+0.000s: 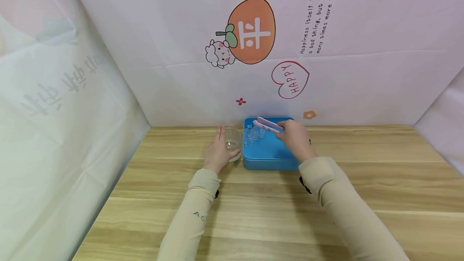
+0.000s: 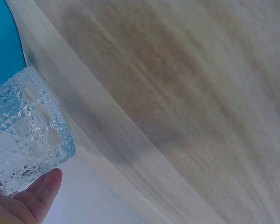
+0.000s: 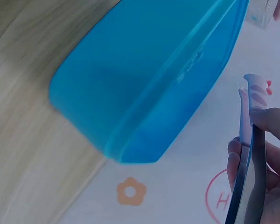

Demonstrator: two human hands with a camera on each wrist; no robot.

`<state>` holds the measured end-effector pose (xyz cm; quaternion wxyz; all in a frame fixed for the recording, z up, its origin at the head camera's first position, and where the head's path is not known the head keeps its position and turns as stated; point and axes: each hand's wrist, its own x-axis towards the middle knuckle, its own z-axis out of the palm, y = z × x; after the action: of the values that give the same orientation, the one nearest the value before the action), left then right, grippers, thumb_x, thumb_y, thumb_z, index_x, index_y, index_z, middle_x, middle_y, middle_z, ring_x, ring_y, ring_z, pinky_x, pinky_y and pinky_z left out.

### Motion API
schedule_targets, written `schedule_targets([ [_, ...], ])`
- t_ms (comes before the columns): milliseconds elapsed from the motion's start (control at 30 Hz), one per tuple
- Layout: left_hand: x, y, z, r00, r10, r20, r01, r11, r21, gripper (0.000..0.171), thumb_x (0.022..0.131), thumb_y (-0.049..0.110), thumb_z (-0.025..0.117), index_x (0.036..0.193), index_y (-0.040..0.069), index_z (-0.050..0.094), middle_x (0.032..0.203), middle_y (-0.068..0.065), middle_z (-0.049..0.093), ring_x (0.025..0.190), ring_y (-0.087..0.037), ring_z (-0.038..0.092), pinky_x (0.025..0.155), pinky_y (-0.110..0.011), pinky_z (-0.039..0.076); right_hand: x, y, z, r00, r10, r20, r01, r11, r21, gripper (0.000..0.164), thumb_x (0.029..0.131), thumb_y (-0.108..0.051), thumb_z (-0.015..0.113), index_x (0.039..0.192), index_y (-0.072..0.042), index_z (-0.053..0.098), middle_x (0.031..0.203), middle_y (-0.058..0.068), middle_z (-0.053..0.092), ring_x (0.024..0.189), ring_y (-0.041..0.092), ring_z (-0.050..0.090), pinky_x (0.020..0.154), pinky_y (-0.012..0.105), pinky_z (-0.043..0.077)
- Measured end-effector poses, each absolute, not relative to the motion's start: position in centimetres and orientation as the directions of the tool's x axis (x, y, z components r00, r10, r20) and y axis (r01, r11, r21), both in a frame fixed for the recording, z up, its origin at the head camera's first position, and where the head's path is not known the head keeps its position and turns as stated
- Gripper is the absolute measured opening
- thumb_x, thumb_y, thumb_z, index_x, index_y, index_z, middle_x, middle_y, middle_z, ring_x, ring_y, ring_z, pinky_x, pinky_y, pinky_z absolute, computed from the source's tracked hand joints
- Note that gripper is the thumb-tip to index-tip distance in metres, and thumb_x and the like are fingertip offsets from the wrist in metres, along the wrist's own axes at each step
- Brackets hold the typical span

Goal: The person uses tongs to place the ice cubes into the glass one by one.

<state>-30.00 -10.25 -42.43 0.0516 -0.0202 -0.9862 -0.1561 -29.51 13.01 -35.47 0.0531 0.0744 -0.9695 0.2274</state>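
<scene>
My left hand (image 1: 216, 152) holds a clear cut-glass cup (image 1: 234, 142) at its left side, thumb at the front. In the left wrist view, fingertips lie against the diamond-patterned wall of the cup (image 2: 30, 123). Right beside it stands a blue box (image 1: 272, 164) whose top bears several small clear cubes (image 1: 253, 134), gathered toward its left side. Above the box, my right hand (image 1: 295, 138) grips pink-tipped tongs (image 1: 267, 125), which point left over the cubes. Close up, the tongs (image 3: 252, 154) show metal arms and slightly parted tips; I cannot tell whether a cube is between them.
A wood-grain table (image 1: 246, 212) lies under everything. Directly behind the box and cup rises a white printed cloth (image 1: 188, 92), and another white cloth (image 1: 54, 140) hangs along the left side.
</scene>
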Motion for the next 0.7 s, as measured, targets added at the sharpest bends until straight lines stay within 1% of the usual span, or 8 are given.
schedule_targets([
  [67,-30.0,-10.3,-42.5,-0.993,0.024,0.113,0.057,0.951,0.304,0.103,0.078,0.058,0.069,0.153,0.009,0.019,0.16,-0.007,0.022,0.089,-0.031,0.066,0.051,-0.027,0.044,-29.3,12.3,-35.3,-0.981,-0.14,0.134,-0.184,0.888,-0.421,0.033,0.089,-0.012,0.065,0.119,0.003,0.065,0.108,0.023,0.069,0.079,0.028,0.067,0.061,0.032,0.055],
  [167,-30.0,-10.3,-42.5,-0.992,0.024,0.12,0.059,0.952,0.299,0.103,0.077,0.058,0.069,0.153,0.008,0.02,0.16,-0.007,0.023,0.08,-0.028,0.065,0.048,-0.027,0.042,-29.1,11.3,-35.1,-0.978,-0.162,0.128,-0.202,0.883,-0.424,0.034,0.089,-0.013,0.065,0.12,0.001,0.065,0.109,0.021,0.07,0.083,0.028,0.068,0.067,0.036,0.057],
  [233,-30.0,-10.3,-42.4,-0.992,0.024,0.124,0.06,0.954,0.293,0.103,0.077,0.059,0.069,0.152,0.008,0.021,0.16,-0.007,0.023,0.073,-0.026,0.062,0.046,-0.026,0.039,-28.9,10.7,-35.1,-0.977,-0.175,0.119,-0.21,0.873,-0.441,0.034,0.089,-0.013,0.066,0.12,0.0,0.065,0.11,0.021,0.07,0.083,0.028,0.068,0.068,0.035,0.057],
  [333,-30.0,-10.3,-42.4,-0.992,0.023,0.125,0.058,0.955,0.289,0.103,0.077,0.06,0.069,0.152,0.008,0.022,0.16,-0.006,0.023,0.067,-0.023,0.059,0.045,-0.025,0.037,-28.7,9.9,-35.1,-0.976,-0.193,0.105,-0.219,0.854,-0.471,0.035,0.088,-0.012,0.067,0.121,0.0,0.065,0.111,0.02,0.069,0.078,0.025,0.066,0.062,0.03,0.054],
  [400,-30.0,-10.3,-42.4,-0.992,0.022,0.125,0.057,0.956,0.287,0.103,0.077,0.06,0.069,0.152,0.008,0.021,0.16,-0.007,0.023,0.07,-0.024,0.061,0.045,-0.025,0.038,-28.7,9.4,-35.2,-0.973,-0.208,0.1,-0.23,0.85,-0.475,0.035,0.088,-0.012,0.067,0.121,-0.001,0.065,0.114,0.019,0.069,0.075,0.023,0.064,0.057,0.027,0.05],
  [467,-30.0,-10.3,-42.4,-0.992,0.021,0.125,0.057,0.956,0.289,0.103,0.077,0.06,0.069,0.153,0.009,0.021,0.16,-0.007,0.023,0.076,-0.026,0.064,0.047,-0.025,0.039,-28.6,9.0,-35.3,-0.97,-0.222,0.098,-0.242,0.851,-0.466,0.035,0.087,-0.012,0.068,0.121,-0.002,0.066,0.114,0.019,0.069,0.074,0.022,0.064,0.057,0.026,0.05],
  [600,-30.0,-10.3,-42.4,-0.992,0.022,0.124,0.059,0.953,0.298,0.103,0.077,0.06,0.069,0.153,0.008,0.02,0.16,-0.007,0.024,0.088,-0.03,0.067,0.051,-0.027,0.044,-28.4,8.4,-35.5,-0.965,-0.246,0.095,-0.262,0.856,-0.445,0.036,0.086,-0.012,0.069,0.12,-0.002,0.066,0.109,0.017,0.07,0.08,0.023,0.065,0.067,0.033,0.056],
  [700,-30.0,-10.3,-42.4,-0.992,0.022,0.123,0.059,0.951,0.305,0.103,0.077,0.059,0.069,0.153,0.009,0.02,0.16,-0.007,0.023,0.09,-0.031,0.067,0.052,-0.028,0.045,-28.4,8.0,-35.7,-0.964,-0.253,0.08,-0.262,0.856,-0.446,0.036,0.086,-0.012,0.069,0.121,-0.003,0.066,0.108,0.017,0.07,0.083,0.024,0.065,0.072,0.036,0.057],
])
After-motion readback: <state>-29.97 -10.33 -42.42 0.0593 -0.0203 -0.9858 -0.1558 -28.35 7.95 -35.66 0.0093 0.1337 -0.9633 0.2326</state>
